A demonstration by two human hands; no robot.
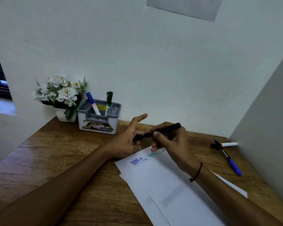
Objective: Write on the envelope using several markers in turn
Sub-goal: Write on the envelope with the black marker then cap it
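The black marker (163, 130) is held above the far end of the envelope (167, 185), slanting up to the right. The right hand (171, 141) grips its barrel with curled fingers. The left hand (129, 139) meets its lower left end, where a black cap-like piece sits; index finger extended, whether the other fingers pinch that end cannot be told. The envelope is white, lying diagonally on the wooden desk (55, 160), with blue and green writing at its far end. A grey holder (98, 118) far left contains a blue marker (92, 103) and a green marker (109, 101).

Wooden desk (59, 154) bears envelope (167, 185), holder (98, 123), flowerpot (64, 115), pens (227, 156).
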